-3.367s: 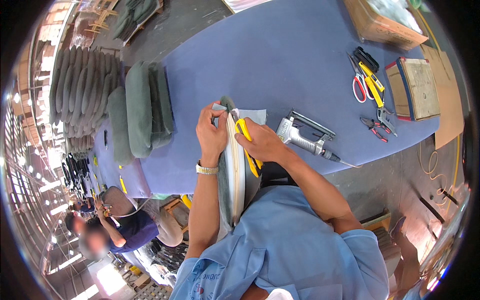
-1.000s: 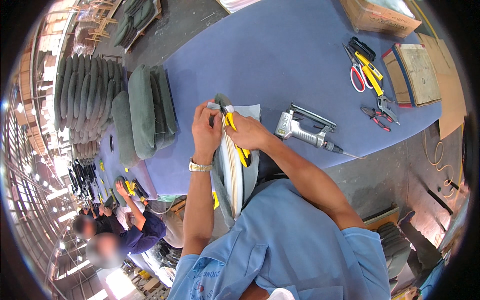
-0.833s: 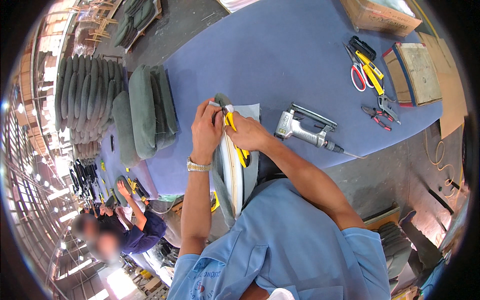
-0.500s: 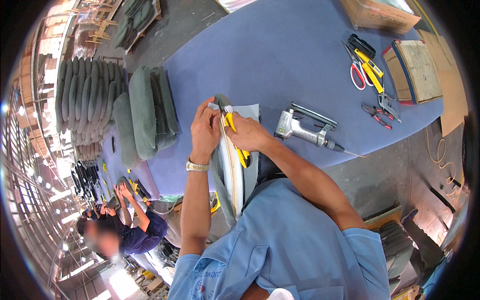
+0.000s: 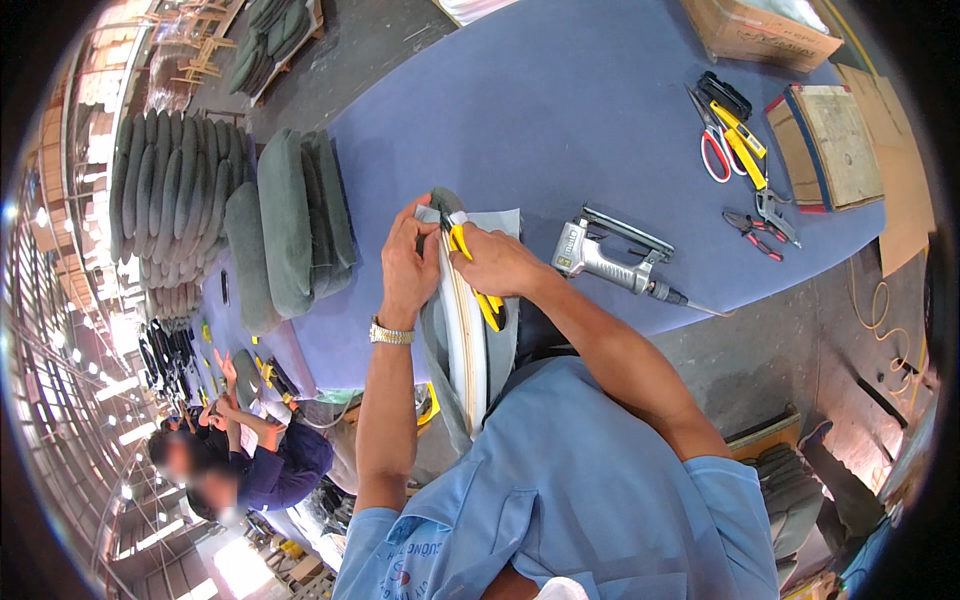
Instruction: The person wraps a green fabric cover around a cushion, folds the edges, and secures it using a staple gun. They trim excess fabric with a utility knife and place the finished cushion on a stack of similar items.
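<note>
Wearing a light-blue shirt [image 5: 570,450], the person holds a grey-green upholstered pad [image 5: 434,365] between the torso and the near edge of a blue-covered table [image 5: 450,120]. Small printed lettering on the shirt appears upside down and is partly lost in folds. White padding and a pale, narrow edge show along the open length of the pad; its near end meets the shirt, where contact is hard to make out. The left hand [image 5: 410,265], below a metal-banded wristwatch [image 5: 391,333], pinches fabric at the pad's far end, its fingertips partly hidden. The right hand [image 5: 495,262] is closed around a yellow-and-black-handled tool [image 5: 489,308]; fingers cover much of the tool, so its exact kind cannot be told.

To the right on the table lies a silver pneumatic stapler [image 5: 612,262], a printed label on its body, joined to a thin air hose [image 5: 712,311]. Farther right are red-and-black-handled pliers [image 5: 752,235], red-and-white-handled scissors [image 5: 715,155] and a yellow utility knife [image 5: 740,125]. Beyond stands a cardboard box [image 5: 765,38], cut off at the top, with dark markings on its side. On the left, finished-looking cushions [image 5: 288,225] stand beside a larger cushion stack [image 5: 180,185]. Co-workers [image 5: 285,470] in dark clothing overlap at far left, their faces blurred.
</note>
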A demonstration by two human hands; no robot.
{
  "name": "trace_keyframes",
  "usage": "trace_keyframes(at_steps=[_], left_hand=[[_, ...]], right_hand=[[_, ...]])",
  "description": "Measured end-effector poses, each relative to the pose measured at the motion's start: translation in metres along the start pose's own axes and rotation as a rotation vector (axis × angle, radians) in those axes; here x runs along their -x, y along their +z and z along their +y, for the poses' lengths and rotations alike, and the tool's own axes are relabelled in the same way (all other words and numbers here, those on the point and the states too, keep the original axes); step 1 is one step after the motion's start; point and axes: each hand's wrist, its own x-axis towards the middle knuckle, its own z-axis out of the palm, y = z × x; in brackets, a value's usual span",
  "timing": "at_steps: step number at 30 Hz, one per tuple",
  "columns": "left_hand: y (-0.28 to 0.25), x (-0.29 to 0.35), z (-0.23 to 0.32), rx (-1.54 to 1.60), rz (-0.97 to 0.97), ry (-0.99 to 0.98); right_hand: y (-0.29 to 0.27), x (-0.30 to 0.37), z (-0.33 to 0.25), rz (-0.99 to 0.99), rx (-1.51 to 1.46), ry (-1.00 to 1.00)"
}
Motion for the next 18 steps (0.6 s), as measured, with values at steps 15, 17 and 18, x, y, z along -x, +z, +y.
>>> trace_keyframes(at_steps=[15, 17, 18], left_hand=[[0.022, 0.014, 0.005, -0.005, 0.218, 0.047], [0.021, 0.017, 0.005, -0.016, 0.214, 0.039], [0.02, 0.017, 0.005, -0.006, 0.213, 0.038]], right_hand=[[0.006, 0.012, 0.001, -0.022, 0.006, 0.039], [0.008, 0.013, 0.002, -0.001, -0.026, 0.051], [0.01, 0.012, 0.004, 0.013, -0.023, 0.047]])
